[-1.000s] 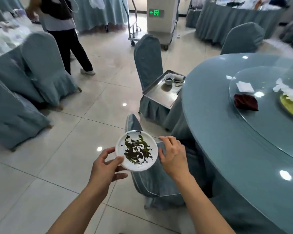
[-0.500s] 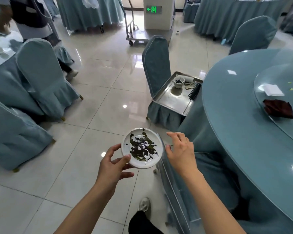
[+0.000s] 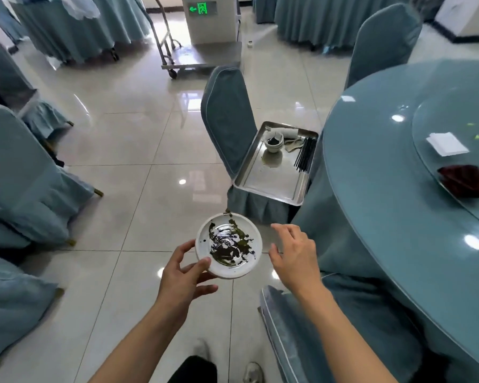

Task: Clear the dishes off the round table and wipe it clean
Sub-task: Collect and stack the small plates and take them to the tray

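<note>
White plate [image 3: 228, 246], smeared dark, pinched at rim by our left hand [image 3: 183, 275]. Right hand [image 3: 293, 255] just beside at 3 o'clock, fingers spread, empty. Steel tray [image 3: 268, 179] on chair at 1 o'clock (likely drop point); left hand carries there.

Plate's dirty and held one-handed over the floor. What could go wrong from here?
1. The left hand alone pinches the plate at its near rim; dark wet residue could slide off onto the tiled floor if it tilts.
2. The right hand is off the plate, so a slip might drop it.
3. The tray sits on a chair seat, overhanging; setting the plate near its edge might tip it.
</note>
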### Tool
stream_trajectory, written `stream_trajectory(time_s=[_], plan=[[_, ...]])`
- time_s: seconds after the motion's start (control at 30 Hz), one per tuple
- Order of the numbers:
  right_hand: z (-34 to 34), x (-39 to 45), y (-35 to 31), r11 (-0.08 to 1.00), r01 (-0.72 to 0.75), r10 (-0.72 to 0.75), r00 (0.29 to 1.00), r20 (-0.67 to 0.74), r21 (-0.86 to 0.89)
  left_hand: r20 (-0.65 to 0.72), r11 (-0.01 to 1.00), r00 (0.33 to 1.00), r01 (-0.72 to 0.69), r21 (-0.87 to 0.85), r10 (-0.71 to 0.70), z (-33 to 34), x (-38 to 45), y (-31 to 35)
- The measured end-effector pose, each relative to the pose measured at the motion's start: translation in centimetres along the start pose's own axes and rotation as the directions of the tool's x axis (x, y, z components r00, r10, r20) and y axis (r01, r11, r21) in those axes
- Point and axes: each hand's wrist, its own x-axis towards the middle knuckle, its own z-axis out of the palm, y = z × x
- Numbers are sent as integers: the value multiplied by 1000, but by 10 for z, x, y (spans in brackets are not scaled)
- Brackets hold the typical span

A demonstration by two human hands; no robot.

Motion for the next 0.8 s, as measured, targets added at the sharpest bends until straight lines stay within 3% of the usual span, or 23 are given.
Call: stream_trajectory(time_s=[0.5,0.8], plan=[[32,173,-21,944,-325,316,940,-125,-58,327,983,940,35,179,-93,41,255,103],[52,249,17,884,-461,452,885,-110,-76,337,959,922,103,265,-192,107,374,114]])
